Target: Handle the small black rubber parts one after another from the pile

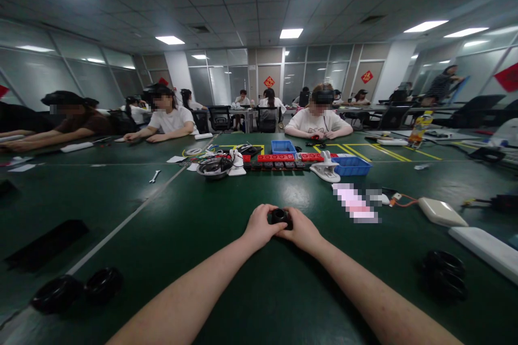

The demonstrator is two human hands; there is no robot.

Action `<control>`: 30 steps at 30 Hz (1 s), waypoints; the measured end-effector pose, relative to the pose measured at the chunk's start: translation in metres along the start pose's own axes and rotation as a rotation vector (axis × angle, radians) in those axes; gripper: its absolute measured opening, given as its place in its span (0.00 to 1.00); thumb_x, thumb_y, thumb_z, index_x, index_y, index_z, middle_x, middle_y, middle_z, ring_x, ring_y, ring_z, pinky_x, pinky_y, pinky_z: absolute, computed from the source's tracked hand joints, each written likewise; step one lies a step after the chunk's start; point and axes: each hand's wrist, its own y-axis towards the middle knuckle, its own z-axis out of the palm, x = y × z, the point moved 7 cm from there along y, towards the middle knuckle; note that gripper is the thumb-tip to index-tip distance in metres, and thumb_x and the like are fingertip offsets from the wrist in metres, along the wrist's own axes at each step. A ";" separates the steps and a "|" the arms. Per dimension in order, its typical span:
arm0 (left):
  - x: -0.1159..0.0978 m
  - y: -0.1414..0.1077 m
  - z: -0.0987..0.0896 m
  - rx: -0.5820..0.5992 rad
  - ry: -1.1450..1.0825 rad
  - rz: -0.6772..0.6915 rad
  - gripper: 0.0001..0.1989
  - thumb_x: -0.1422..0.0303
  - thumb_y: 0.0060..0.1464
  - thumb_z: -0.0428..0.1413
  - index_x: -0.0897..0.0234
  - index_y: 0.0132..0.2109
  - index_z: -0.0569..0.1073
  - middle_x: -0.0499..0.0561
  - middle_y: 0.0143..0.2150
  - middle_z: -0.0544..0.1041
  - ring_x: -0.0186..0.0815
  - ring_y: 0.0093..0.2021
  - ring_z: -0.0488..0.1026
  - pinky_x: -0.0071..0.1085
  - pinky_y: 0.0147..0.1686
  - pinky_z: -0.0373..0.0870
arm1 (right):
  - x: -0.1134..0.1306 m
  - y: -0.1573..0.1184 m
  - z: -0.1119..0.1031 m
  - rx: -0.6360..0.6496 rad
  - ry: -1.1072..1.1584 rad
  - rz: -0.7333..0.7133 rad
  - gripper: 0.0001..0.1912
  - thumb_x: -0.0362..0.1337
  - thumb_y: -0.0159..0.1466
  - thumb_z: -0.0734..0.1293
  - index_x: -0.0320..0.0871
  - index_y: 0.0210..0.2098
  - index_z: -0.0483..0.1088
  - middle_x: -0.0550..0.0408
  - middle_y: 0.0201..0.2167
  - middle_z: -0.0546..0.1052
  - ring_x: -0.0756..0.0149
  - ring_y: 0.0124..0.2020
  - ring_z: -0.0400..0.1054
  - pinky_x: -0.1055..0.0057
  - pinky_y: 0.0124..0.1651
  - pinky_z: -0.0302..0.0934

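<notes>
Near the middle of the green table [210,226], my left hand [261,226] and my right hand [301,229] hold a small round black part [279,216] between them. The part has an opening at its top. Fingers of both hands are wrapped round its sides, and the thumbs meet at its near side. Two black rings [57,294] [103,284] lie at the lower left of the table. More black rings [444,274] are close together at the lower right.
Across the middle stand a red and black strip [279,159], blue bins [352,166], a white clamp [327,170] and coiled cables [214,166]. A wrench [155,176] and a black tray [48,243] lie left. A white power bank [442,211] is right. People sit opposite.
</notes>
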 end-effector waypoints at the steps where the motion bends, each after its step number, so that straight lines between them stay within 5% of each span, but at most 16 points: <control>1: 0.000 0.001 0.000 0.042 -0.030 0.018 0.18 0.66 0.37 0.61 0.63 0.39 0.69 0.50 0.38 0.69 0.37 0.40 0.66 0.31 0.38 0.63 | -0.002 0.001 0.000 0.034 0.068 -0.023 0.34 0.44 0.44 0.69 0.39 0.48 0.59 0.47 0.43 0.67 0.58 0.43 0.63 0.65 0.44 0.56; 4: 0.001 0.004 -0.001 0.178 -0.129 0.054 0.20 0.66 0.38 0.61 0.64 0.41 0.69 0.51 0.40 0.69 0.36 0.39 0.67 0.30 0.36 0.64 | -0.005 0.002 -0.001 0.131 0.216 -0.082 0.35 0.40 0.44 0.70 0.41 0.50 0.58 0.47 0.45 0.67 0.58 0.45 0.62 0.63 0.46 0.55; 11: 0.002 0.005 0.004 0.435 -0.297 0.099 0.22 0.69 0.38 0.61 0.64 0.45 0.69 0.51 0.41 0.70 0.37 0.41 0.67 0.31 0.41 0.63 | 0.003 0.001 0.003 0.279 0.317 -0.154 0.20 0.35 0.48 0.67 0.40 0.41 0.67 0.54 0.34 0.73 0.63 0.35 0.65 0.69 0.37 0.57; 30: 0.001 0.004 0.002 0.381 -0.204 0.092 0.22 0.66 0.37 0.61 0.62 0.44 0.70 0.51 0.40 0.69 0.37 0.40 0.67 0.32 0.40 0.63 | -0.003 0.003 0.009 0.315 0.358 -0.058 0.18 0.34 0.46 0.68 0.39 0.37 0.68 0.57 0.29 0.71 0.68 0.29 0.63 0.73 0.32 0.56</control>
